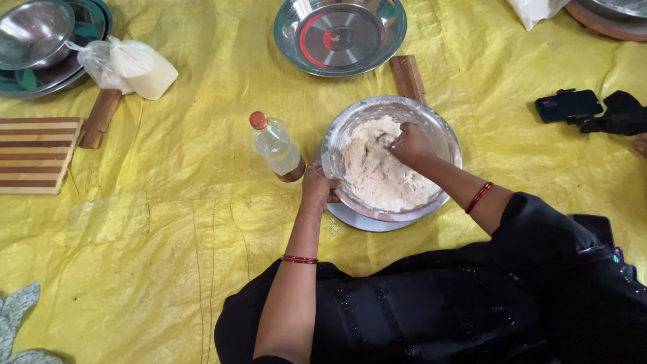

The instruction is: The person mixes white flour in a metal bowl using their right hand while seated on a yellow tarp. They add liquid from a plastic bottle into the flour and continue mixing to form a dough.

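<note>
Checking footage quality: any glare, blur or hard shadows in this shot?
Head view: even, soft light, no hard shadows; bright reflections on the empty round steel bowl and the rim of the steel dough bowl; right hand in the dough looks slightly soft; the crumpled yellow plastic sheet is sharp.

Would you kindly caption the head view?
Right hand kneads dough while left hand steadies the steel bowl.

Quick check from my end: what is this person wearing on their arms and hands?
Both forearms are bare, with no gloves on the left hand or the right hand. Each wrist carries a thin red bangle: one on the left wrist, one on the right wrist. The black garment has a loose sleeve ending above the right forearm, with faint sparkly specks.
</note>
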